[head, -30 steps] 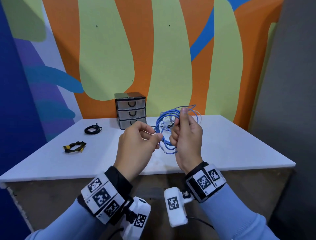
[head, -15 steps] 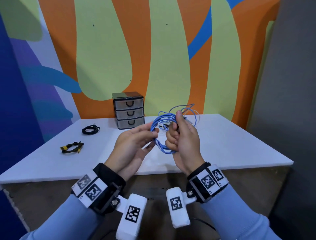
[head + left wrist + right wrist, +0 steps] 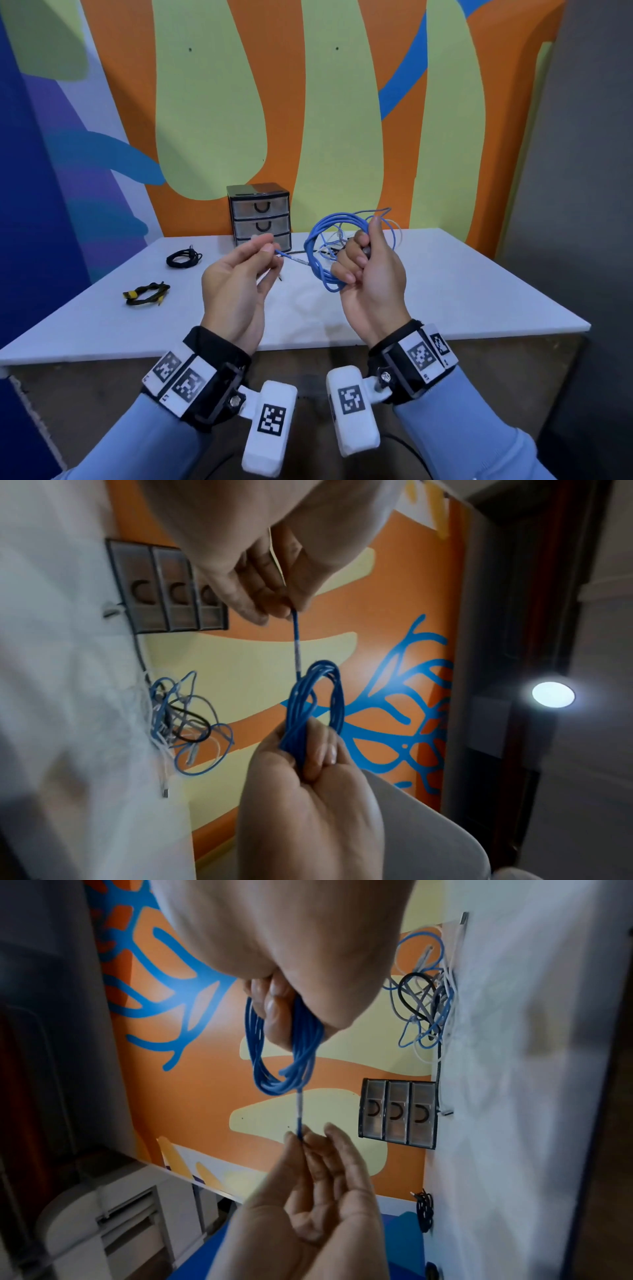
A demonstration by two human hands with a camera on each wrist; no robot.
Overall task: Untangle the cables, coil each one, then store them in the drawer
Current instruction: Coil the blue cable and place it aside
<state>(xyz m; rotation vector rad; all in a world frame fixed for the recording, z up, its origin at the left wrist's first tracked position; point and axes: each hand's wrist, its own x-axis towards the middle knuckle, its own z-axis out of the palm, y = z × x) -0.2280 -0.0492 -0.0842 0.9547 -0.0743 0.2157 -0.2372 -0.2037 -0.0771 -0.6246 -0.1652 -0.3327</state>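
Midway through coiling, right hand (image 3: pixel 371 274) grips the blue coil (image 3: pixel 322 253) above the table (image 3: pixel 462 294); left hand (image 3: pixel 239 274) pinches its tail; next, likely wrapping it, then the drawers (image 3: pixel 262 219).

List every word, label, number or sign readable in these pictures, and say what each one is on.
No readable words, numbers or brand names appear in any view.
Square black-and-white coded markers, patterns rather than text, sit on the left wrist band, the right wrist band and both white wrist cameras.
The pale band on the blue cable near the left hand may carry print, but it is too blurred to read.
The drawer unit shows no label.
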